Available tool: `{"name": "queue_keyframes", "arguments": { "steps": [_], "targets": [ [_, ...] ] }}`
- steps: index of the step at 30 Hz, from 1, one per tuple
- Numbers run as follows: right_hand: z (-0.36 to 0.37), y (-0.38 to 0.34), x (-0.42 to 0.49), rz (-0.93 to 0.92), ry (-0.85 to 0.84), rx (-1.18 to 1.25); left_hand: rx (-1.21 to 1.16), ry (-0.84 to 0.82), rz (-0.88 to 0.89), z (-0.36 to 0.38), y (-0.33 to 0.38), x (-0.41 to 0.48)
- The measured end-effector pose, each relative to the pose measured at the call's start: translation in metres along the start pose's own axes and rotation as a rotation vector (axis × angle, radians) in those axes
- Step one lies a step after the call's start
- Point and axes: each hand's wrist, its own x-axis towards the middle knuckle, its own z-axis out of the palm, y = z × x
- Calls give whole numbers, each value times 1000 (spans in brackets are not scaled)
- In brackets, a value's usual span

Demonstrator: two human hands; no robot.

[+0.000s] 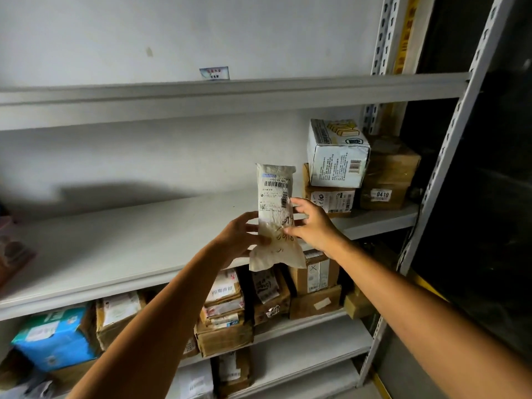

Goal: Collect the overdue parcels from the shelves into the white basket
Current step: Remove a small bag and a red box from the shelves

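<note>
We grasp an upright parcel [275, 194] in both left hand [240, 234] and right hand [315, 228], above the shelf's [129, 246] near edge. The shelf board stretches wide to the left; boxes [336, 156] stand far right.

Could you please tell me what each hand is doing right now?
Left hand: grips the white parcel.
Right hand: pinches the same parcel's edge.

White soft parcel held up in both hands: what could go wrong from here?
1. The white soft parcel looks floppy, and the left hand and right hand grip only its lower half. It might fold over or slip.
2. The right hand is near the white box perched on a brown box. A bump while pulling back could knock it off.
</note>
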Motion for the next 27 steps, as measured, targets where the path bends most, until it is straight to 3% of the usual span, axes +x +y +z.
{"name": "queue_keyframes", "arguments": {
  "steps": [13, 27],
  "targets": [
    [22, 9, 82, 133, 136, 16, -32, -255, 11, -49, 0, 114],
    [34, 22, 128, 242, 172, -126, -26, -358, -35, -61, -12, 171]
  ]
}}
